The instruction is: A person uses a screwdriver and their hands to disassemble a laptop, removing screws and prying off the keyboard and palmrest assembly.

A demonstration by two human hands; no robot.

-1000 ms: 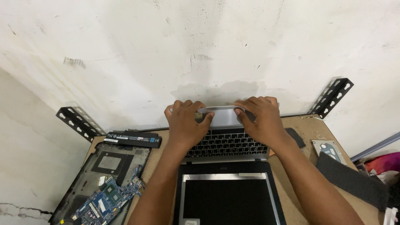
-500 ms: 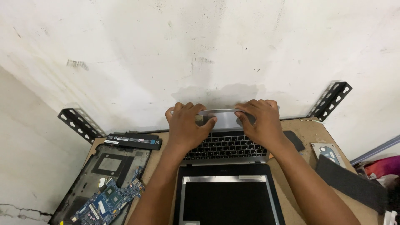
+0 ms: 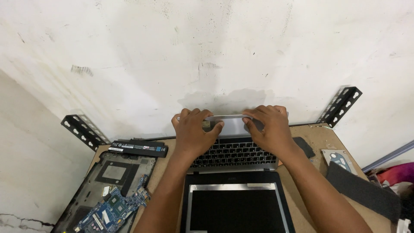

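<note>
A silver laptop (image 3: 235, 162) lies open flat on a small wooden table (image 3: 317, 133), keyboard end toward the wall and dark screen (image 3: 235, 207) toward me. My left hand (image 3: 194, 131) rests on the far left of the keyboard deck, fingers curled over its far edge. My right hand (image 3: 269, 127) grips the far right of the same edge. Between the hands the bare silver palm-rest (image 3: 233, 125) shows.
An opened laptop base (image 3: 110, 181) with a blue circuit board (image 3: 114, 209) lies at left, a long black battery (image 3: 138, 148) behind it. A hard drive (image 3: 340, 159) and dark pads (image 3: 360, 190) lie at right. Black perforated brackets (image 3: 82, 129) hold the table against the white wall.
Both hands stay on the laptop's far edge; the fingers have shifted slightly, nothing else has moved.
</note>
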